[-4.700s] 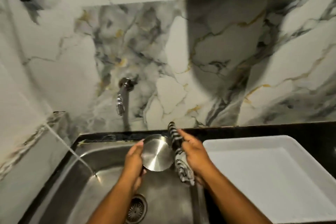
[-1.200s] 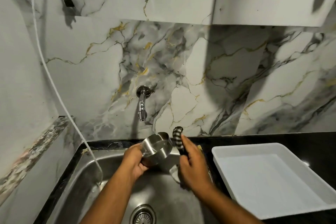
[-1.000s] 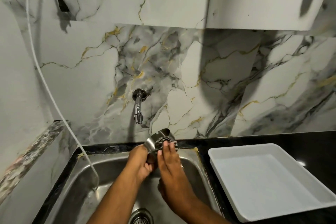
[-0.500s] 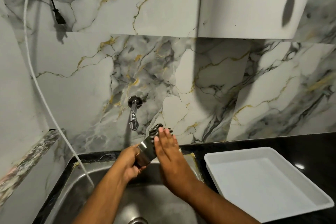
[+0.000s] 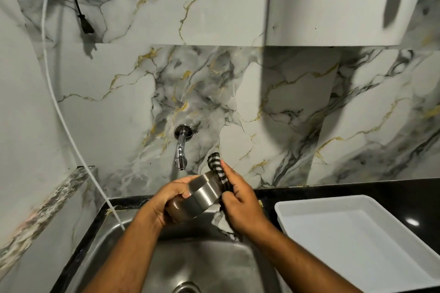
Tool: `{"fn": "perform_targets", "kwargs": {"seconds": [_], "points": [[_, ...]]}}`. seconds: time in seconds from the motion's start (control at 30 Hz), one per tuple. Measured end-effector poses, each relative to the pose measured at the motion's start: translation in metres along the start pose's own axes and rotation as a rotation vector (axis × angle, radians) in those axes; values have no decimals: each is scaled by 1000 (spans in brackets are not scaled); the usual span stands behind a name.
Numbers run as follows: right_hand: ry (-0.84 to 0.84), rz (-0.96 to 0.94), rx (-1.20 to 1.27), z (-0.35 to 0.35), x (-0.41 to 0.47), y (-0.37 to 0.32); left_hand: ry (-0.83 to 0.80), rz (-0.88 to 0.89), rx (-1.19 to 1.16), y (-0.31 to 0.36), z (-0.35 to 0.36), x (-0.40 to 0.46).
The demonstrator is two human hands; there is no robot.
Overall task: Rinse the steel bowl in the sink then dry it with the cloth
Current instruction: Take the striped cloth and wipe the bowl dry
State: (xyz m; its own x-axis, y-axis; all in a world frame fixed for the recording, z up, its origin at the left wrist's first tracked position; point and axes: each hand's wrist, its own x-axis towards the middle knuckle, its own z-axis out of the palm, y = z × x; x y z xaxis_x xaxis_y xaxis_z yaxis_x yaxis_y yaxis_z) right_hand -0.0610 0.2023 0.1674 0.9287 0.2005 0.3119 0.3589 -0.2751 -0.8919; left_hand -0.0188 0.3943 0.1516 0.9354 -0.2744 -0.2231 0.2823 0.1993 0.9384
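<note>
I hold the steel bowl (image 5: 201,195) on its side above the steel sink (image 5: 214,266), its mouth turned to the right. My left hand (image 5: 166,200) grips the bowl's base and outer wall. My right hand (image 5: 240,204) is closed on the black-and-white striped cloth (image 5: 217,167) and presses it against the bowl's rim. One end of the cloth sticks up above my fingers; another part hangs below my palm. The bowl's inside is hidden from me.
A wall tap (image 5: 181,150) juts out just behind and above the bowl, with no water running. A white tray (image 5: 357,240) lies on the black counter (image 5: 357,188) to the right. A white hose (image 5: 71,131) runs down the left wall into the sink.
My right hand has gone from flat against the bowl's mouth to gripping the cloth at the rim. The bowl has tipped further onto its side, and the view has lifted up the wall.
</note>
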Motion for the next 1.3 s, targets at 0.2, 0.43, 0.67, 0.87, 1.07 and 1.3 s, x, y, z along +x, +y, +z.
{"fn": "perform_targets", "kwargs": {"seconds": [0.2,0.43,0.67,0.87,1.07,1.3], "points": [[148,-537,-563,8,-18,27,230,-7,-110,-3,32,11],[153,-834,-1054,11,-17,71,363,-72,-155,-1,69,25],[192,-641,-999,4,-4,77,546,-80,-45,-16,66,26],[52,-703,-933,14,-7,82,482,-17,-88,-15,63,28],[15,-38,-203,-30,10,65,346,-19,9,-20,45,24],[-61,243,348,-70,9,56,-35,-40,53,-13,57,18]]}}
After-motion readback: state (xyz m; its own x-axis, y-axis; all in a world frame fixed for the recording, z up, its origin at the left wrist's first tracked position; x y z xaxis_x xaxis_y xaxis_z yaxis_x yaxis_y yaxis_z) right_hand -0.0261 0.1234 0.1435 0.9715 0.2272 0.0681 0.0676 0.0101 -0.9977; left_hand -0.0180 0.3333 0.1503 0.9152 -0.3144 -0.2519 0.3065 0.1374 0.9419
